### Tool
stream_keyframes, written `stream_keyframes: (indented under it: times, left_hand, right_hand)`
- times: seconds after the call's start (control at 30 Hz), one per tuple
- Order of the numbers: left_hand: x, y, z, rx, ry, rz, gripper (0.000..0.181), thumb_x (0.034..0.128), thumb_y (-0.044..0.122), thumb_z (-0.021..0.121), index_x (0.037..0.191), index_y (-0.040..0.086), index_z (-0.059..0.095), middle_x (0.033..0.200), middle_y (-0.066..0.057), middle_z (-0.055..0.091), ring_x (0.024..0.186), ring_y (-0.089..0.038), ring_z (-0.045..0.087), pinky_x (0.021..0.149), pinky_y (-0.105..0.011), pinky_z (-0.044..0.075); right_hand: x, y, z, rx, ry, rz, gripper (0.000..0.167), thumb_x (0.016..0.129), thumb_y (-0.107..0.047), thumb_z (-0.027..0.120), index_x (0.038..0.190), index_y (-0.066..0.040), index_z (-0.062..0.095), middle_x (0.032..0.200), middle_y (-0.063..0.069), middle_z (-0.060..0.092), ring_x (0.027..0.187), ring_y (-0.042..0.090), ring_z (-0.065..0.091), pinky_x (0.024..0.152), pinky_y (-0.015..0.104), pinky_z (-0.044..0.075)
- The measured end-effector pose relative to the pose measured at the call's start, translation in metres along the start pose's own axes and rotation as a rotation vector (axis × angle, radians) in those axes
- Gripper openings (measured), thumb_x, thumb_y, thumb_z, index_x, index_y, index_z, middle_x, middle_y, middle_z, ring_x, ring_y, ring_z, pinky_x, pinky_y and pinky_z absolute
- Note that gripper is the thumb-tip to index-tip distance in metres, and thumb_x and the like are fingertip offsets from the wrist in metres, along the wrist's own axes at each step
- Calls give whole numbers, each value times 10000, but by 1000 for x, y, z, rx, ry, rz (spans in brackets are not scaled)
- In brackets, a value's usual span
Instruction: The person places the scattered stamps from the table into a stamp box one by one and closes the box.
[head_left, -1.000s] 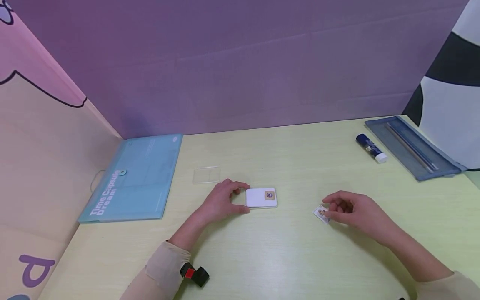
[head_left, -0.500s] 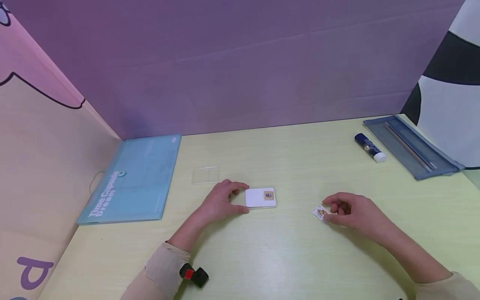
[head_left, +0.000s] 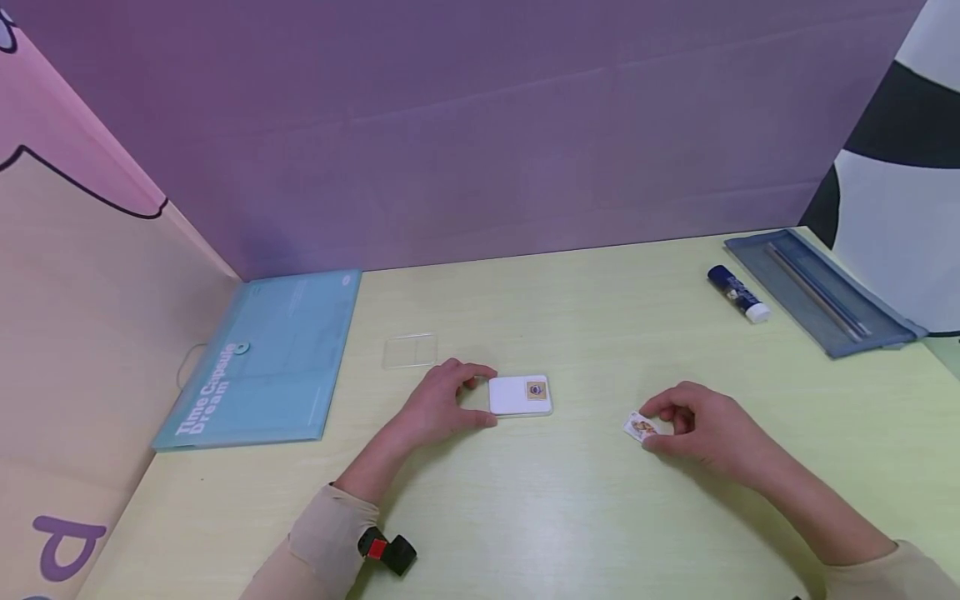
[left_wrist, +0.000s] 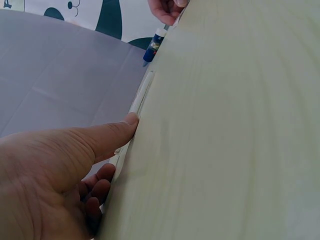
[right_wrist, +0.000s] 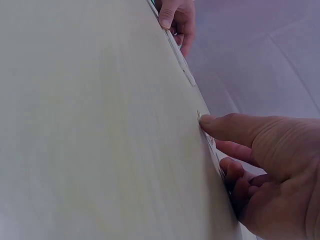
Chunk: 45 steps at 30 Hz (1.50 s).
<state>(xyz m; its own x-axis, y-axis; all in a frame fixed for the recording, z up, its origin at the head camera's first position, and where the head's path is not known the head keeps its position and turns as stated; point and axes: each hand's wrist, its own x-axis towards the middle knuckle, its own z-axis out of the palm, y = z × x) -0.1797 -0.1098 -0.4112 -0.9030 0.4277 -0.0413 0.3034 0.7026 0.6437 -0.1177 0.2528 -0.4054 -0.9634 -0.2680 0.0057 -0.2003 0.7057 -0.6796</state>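
A white rounded card or thin case [head_left: 514, 396] with a small square stamp-like picture [head_left: 536, 390] near its right end lies on the table. My left hand [head_left: 447, 402] holds its left end between thumb and index finger; in the left wrist view the thumb of the left hand [left_wrist: 65, 175] lies along the near edge of the case [left_wrist: 142, 95]. To the right, my right hand [head_left: 701, 425] pinches a small pictured paper piece [head_left: 642, 427] by its edges, close to the tabletop. The right wrist view shows the right hand [right_wrist: 275, 165] low at the table surface.
A clear flat plastic piece [head_left: 410, 351] lies behind my left hand. The blue document folder [head_left: 262, 358] is at the left. A glue stick [head_left: 738, 294] and a grey-blue pouch [head_left: 825, 292] lie at the back right. A purple cloth [head_left: 495, 133] stands behind the table [head_left: 525, 517].
My right thumb has shifted to the small paper's near edge, so more of its picture shows. The left hand keeps its place at the white case.
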Motion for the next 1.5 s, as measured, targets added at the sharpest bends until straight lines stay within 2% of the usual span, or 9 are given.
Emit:
stream_keyframes:
  times: [0.27,0.5,0.7,1.13,1.5]
  left_hand:
    - [-1,0,0,-9,0,2,574,798,248,882,1320,192,651,1032,12,532,946,-199,458,817,-356,406]
    - [0,0,0,-15,-2,-1,575,800,249,882,1323,190,651,1042,10,535,953,-202,459,818,-360,409]
    - [0,0,0,-19,-2,-4,575,800,248,882,1323,188,651,1037,12,532,950,-201,457,811,-357,407]
    - [0,0,1,-17,4,-6,571,794,244,886,1314,192,656,1031,14,535,942,-200,460,810,-357,411]
    - [0,0,1,-11,3,-13,576,798,244,885,1322,193,652,1038,12,534,950,-204,459,812,-355,411]
  right_hand:
    - [1,-1,2,-18,-13,-54,297,825,-148,842,1107,-129,752,881,-14,514,708,115,438,595,262,369]
    - [2,-2,3,2,-28,-39,372,833,-227,847,1166,-120,717,982,10,562,754,150,451,620,261,389]
    - [3,-3,3,-14,-31,-39,384,790,-225,878,1127,-127,722,957,7,540,744,152,445,623,262,386]
    - [3,-4,6,-33,-32,-32,306,805,-205,866,1079,-175,733,977,-3,539,772,157,439,633,265,381]
    - [4,-4,7,-15,-3,-75,275,827,-150,847,1062,-185,709,922,-49,548,731,125,436,618,265,365]
